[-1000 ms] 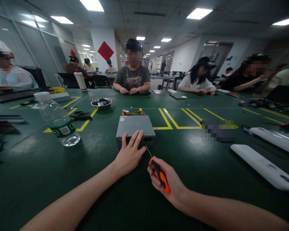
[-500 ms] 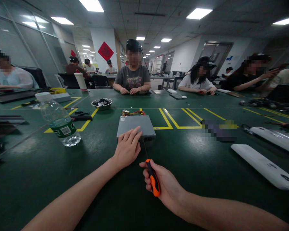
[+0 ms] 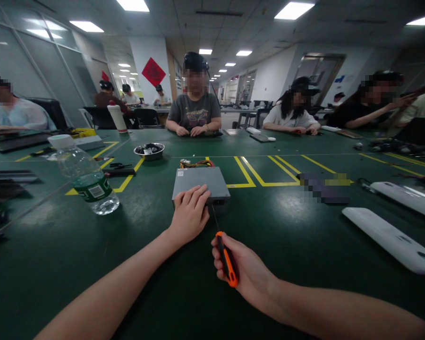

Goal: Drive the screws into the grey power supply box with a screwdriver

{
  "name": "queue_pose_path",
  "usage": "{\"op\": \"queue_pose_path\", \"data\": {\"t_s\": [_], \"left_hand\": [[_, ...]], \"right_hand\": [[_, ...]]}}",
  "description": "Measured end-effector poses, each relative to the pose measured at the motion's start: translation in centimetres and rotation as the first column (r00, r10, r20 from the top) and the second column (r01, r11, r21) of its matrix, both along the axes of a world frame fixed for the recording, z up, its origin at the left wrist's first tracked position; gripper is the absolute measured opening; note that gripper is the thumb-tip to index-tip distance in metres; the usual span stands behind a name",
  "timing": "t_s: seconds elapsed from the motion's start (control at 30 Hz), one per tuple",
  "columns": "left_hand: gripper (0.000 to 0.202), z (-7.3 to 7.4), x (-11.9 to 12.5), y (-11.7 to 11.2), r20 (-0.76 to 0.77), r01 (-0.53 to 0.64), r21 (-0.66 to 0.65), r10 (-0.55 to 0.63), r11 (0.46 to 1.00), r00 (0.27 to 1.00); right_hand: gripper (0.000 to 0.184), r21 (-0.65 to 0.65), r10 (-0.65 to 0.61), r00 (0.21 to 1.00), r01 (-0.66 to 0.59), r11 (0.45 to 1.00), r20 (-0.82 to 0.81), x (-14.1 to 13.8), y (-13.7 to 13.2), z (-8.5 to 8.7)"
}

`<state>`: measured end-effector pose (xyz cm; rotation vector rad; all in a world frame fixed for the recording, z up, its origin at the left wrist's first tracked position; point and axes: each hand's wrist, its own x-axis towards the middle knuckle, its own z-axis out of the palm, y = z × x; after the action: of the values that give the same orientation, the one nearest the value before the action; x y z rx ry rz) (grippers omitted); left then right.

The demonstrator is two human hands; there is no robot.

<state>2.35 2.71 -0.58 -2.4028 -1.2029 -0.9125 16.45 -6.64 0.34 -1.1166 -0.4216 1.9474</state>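
A grey metal computer power supply (image 3: pixel 201 178) lies on the green table in front of me, its bundle of coloured wires (image 3: pixel 198 163) at the far side. My left hand (image 3: pixel 190 210) is closed over its near edge, fingers across the top; the thumb is hidden. In my right hand (image 3: pixel 242 257) is a screwdriver (image 3: pixel 227 262) with an orange and black handle, fingers wrapped round the grip. Its thin shaft points up to the near face of the power supply, beside a dark socket. Whether the tip sits in a screw is too small to tell.
To the left stands a clear water bottle (image 3: pixel 92 182), with a metal bowl (image 3: pixel 149 151) of dark parts farther back. White panels (image 3: pixel 389 238) lie at the right, near a blurred-out object (image 3: pixel 322 188). Yellow tape (image 3: pixel 248 174) marks the table. Several people sit around it.
The screwdriver handle has turned slightly in my right hand, showing more orange on its upper side. My left hand and the power supply keep their places; the view has shifted a little.
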Motion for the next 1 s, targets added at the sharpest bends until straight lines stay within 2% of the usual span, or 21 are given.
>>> {"op": "queue_pose_path", "data": {"t_s": [0.13, 0.2, 0.4, 0.83, 0.9, 1.0], "left_hand": [[0.035, -0.11, 0.02, 0.06, 0.011, 0.003, 0.003, -0.003, 1.000, 1.000], [0.035, -0.10, 0.03, 0.03, 0.015, 0.000, -0.005, 0.000, 1.000, 1.000], [0.033, 0.00, 0.12, -0.04, 0.027, -0.009, -0.020, 0.009, 1.000, 1.000], [0.030, 0.33, 0.22, -0.09, 0.005, -0.004, 0.007, 0.004, 1.000, 1.000], [0.030, 0.38, 0.25, -0.08, 0.000, -0.005, 0.009, 0.005, 1.000, 1.000], [0.030, 0.41, 0.27, -0.07, -0.005, -0.009, 0.002, 0.009, 1.000, 1.000]], "right_hand": [[0.027, -0.010, 0.039, 0.997, -0.040, 0.999, -0.065, 0.16, 0.19, -0.29], [0.024, -0.004, 0.044, 0.997, -0.044, 0.999, -0.069, 0.18, 0.27, -0.48], [0.023, 0.096, -0.018, 1.000, 0.019, 0.995, -0.006, 0.14, 0.07, -0.99], [0.027, 0.049, 0.047, 0.998, -0.045, 0.998, -0.042, 0.33, -0.03, -0.66], [0.021, 0.076, 0.028, 0.999, -0.027, 0.997, -0.020, 0.29, -0.01, -0.75], [0.024, 0.135, -0.003, 1.000, 0.002, 0.991, 0.009, 0.26, -0.15, -0.92]]}}
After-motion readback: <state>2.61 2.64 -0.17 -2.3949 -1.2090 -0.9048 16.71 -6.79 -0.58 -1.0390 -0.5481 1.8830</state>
